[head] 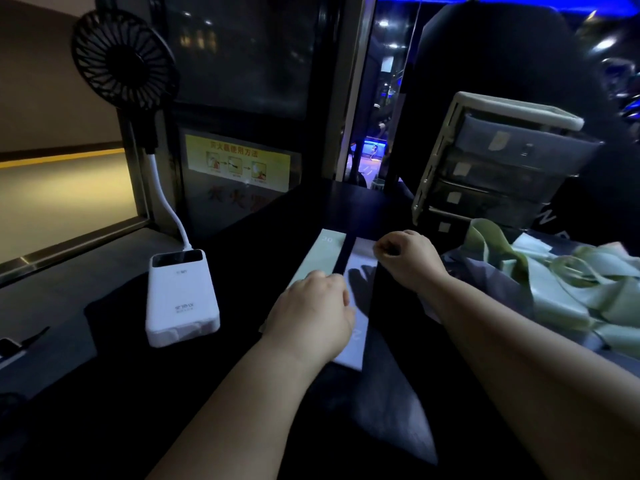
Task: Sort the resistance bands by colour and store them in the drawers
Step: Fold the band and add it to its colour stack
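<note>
A light green band (323, 253) and a pale whitish band (360, 259) lie flat side by side on the dark table. My left hand (311, 308) rests palm down over their near ends with its fingers curled. At the pale band's far right corner, my right hand (405, 259) is pinched shut, apparently on the end of a dark grey band (398, 410) that runs back toward me. A loose pile of green bands (585, 289) lies on the right, over some greyish-purple bands (485, 282). Behind the pile stands a drawer unit (502, 168) with several closed, labelled drawers.
A white power bank (181, 296) lies left of my hands, with a white cable rising to a black fan (124, 60). A yellow instruction sign (237, 162) hangs on the panel behind. A dark chair back stands behind the drawers, and a small dark object (14, 344) sits at the far left edge.
</note>
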Demonstrator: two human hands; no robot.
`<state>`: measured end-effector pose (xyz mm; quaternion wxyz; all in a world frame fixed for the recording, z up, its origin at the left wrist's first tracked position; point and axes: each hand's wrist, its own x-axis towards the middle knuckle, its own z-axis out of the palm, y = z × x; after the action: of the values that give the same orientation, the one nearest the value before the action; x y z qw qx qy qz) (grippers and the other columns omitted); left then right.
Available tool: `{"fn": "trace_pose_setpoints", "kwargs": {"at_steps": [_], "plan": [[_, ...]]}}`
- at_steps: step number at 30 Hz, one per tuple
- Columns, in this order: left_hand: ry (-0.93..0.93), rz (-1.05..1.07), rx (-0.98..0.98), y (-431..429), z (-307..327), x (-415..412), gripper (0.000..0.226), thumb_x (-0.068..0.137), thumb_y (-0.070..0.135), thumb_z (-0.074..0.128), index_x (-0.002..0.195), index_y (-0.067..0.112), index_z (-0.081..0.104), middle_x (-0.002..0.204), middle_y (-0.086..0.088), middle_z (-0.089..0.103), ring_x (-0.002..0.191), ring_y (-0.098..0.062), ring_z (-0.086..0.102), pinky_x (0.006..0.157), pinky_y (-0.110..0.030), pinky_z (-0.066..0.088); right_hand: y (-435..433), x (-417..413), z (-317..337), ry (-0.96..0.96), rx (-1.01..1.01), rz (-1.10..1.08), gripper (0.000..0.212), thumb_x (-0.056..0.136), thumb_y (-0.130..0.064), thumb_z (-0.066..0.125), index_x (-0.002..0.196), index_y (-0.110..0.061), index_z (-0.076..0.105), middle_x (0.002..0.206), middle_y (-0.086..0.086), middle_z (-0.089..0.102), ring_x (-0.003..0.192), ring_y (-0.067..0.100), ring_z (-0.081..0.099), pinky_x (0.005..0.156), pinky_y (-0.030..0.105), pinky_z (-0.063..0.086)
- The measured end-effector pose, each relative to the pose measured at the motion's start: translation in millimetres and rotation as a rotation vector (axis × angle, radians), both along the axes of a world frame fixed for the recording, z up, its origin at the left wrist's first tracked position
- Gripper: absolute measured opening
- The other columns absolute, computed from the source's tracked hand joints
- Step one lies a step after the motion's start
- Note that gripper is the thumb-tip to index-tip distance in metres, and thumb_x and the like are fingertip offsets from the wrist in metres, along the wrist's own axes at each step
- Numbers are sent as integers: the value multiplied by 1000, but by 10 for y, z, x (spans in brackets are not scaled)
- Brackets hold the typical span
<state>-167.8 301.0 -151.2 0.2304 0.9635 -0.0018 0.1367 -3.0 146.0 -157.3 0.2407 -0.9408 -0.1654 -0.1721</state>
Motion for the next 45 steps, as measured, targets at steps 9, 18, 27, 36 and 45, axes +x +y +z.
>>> {"fn": "trace_pose_setpoints", "kwargs": {"at_steps": [9, 18, 27, 36, 45], "plan": [[11, -51, 7, -679, 2, 155, 21, 95, 41, 53, 104, 23, 59, 111, 1, 57, 107, -22, 55, 85, -34, 46, -797, -429, 286, -184, -201, 157, 9, 79, -15, 69, 84, -19, 75, 85, 4, 69, 84, 28, 63, 76, 29, 45], [33, -102, -9, -1593, 315, 488, 27, 94, 35, 53, 115, 19, 57, 117, -6, 59, 111, -30, 56, 84, -38, 47, -1777, -672, 387, -307, -24, -130, 10, 79, -15, 72, 86, -21, 75, 96, 5, 68, 98, 33, 57, 79, 33, 42], [169, 70, -69, -1750, 195, 931, 51, 91, 37, 59, 131, 10, 44, 134, -14, 50, 125, -34, 47, 95, -40, 42, -1984, -690, 247, -264, 58, -134, 11, 81, -19, 71, 91, -23, 74, 95, -6, 62, 99, 22, 55, 73, 28, 36], [91, 2, -75, -1848, 113, 954, 49, 91, 42, 58, 131, 18, 44, 137, -6, 45, 130, -29, 37, 101, -41, 37, -2044, -655, 297, -319, 18, -190, 13, 83, -19, 71, 95, -23, 73, 99, -4, 66, 104, 23, 55, 77, 23, 31], [-58, -115, -105, -2333, 292, 978, 33, 94, 26, 50, 125, 16, 44, 136, -9, 40, 128, -31, 35, 104, -41, 32, -2414, -573, 396, -167, 98, -369, 19, 81, -28, 68, 100, -28, 70, 102, -3, 64, 102, 23, 57, 89, 41, 48]]}}
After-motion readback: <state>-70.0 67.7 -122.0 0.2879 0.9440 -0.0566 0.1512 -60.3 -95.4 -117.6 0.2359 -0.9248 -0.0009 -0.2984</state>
